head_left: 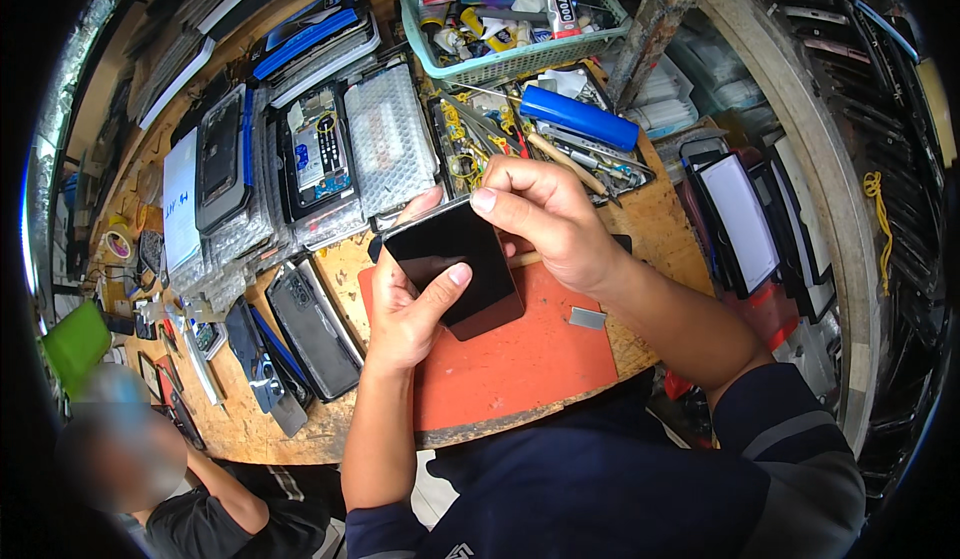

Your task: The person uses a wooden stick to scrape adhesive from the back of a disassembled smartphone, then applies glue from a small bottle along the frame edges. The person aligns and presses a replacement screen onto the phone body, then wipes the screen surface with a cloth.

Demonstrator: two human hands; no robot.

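Note:
A smartphone with a dark, glossy screen is tilted in front of me above an orange-red mat. My left hand is closed around it, the thumb lying across the glass and fingers behind. At the phone's upper right corner, my right hand pinches with thumb and forefinger. A thin silvery line runs along that top edge; whether a separate thin piece sits in the pinch cannot be made out. Right of the phone, a small grey rectangular piece lies on the mat.
A pale green basket holds tubes and supplies. Nearby are a blue cylinder and scattered tools. Left are an opened device, bubble wrap and a black phone. Another person sits at lower left.

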